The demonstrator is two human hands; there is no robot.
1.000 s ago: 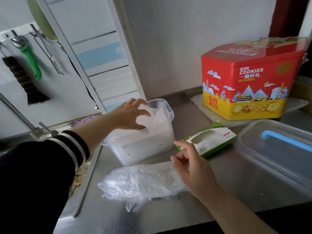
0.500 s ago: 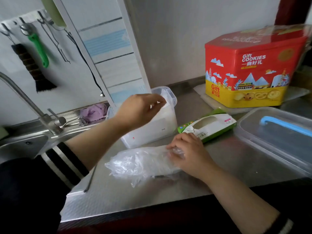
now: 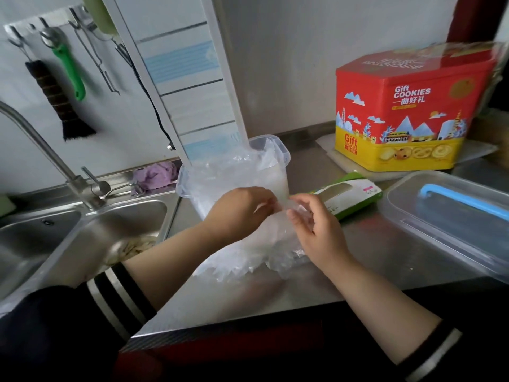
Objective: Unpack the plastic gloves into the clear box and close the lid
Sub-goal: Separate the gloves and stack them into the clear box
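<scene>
A clear plastic box [image 3: 283,157] stands open on the steel counter, filled with crumpled plastic gloves [image 3: 220,172]. In front of it a bundle of clear plastic gloves [image 3: 248,257] is lifted at its top end, its lower end fanning onto the counter. My left hand [image 3: 239,213] and my right hand [image 3: 316,227] meet just in front of the box, both pinching the bundle's top edge. To the right of the box lies the green and white glove carton [image 3: 349,194].
A clear lid with a blue strip [image 3: 451,213] lies at the right. A red and yellow cookie tin [image 3: 407,111] stands behind it. The steel sink [image 3: 82,238] and tap [image 3: 41,144] are at the left, with a purple cloth [image 3: 155,175] on the rim.
My left hand left the box and came down to meet my right hand. Together they raised the top of the glove bundle, which lay flat on the counter before.
</scene>
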